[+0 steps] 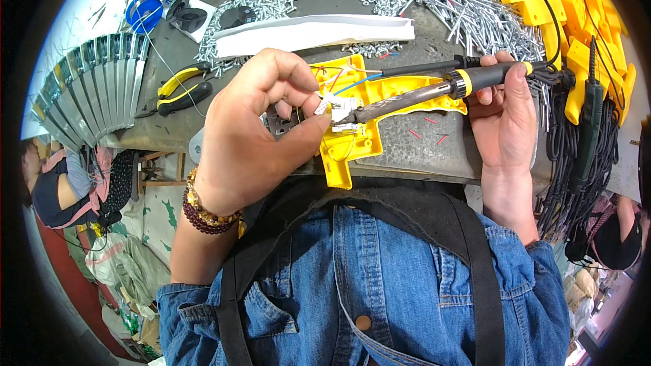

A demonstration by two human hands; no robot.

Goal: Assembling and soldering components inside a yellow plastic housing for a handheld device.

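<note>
My right hand [505,122] grips the black and yellow handle of a soldering iron [483,78], whose shaft points left. Its tip reaches a white switch-like block [344,110] inside an open yellow plastic housing half [339,173], which resembles a power tool shell. At that block my left hand [244,129] pinches a small white part [324,104] between thumb and fingers; the exact contact is partly hidden. Blue and red wires run from a black cord [420,67] into the housing. A dark metal piece under my left fingers is mostly covered.
Behind the housing lie a folded white strip [312,35] and heaps of screws [475,10]. Yellow-handled pliers [182,88] and a row of metal blades [102,88] are left. Yellow housings [542,3], black cords [566,156] and a dark green corded tool [588,135] crowd the right.
</note>
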